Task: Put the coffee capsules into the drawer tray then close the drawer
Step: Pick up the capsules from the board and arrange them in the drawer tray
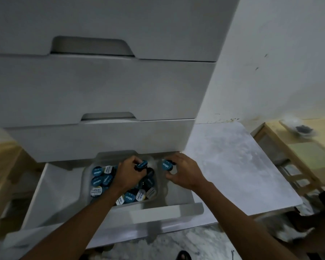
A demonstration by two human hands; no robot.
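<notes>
Over the open drawer (51,194), each hand grips a capsule: left hand (129,172) above the tray (86,170), right hand (183,172) just beside it.

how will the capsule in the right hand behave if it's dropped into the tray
The capsule looks small and rigid, pinched easily by the right hand, so probably light. Its round shape may let it roll or tip, likely settling against the others in the clear tray.

Your left hand (129,172) grips a blue-topped capsule (141,164) over the clear tray (101,156) of capsules in the open bottom drawer (51,194). Your right hand (184,173) holds another capsule (167,165) just right of the tray.
</notes>
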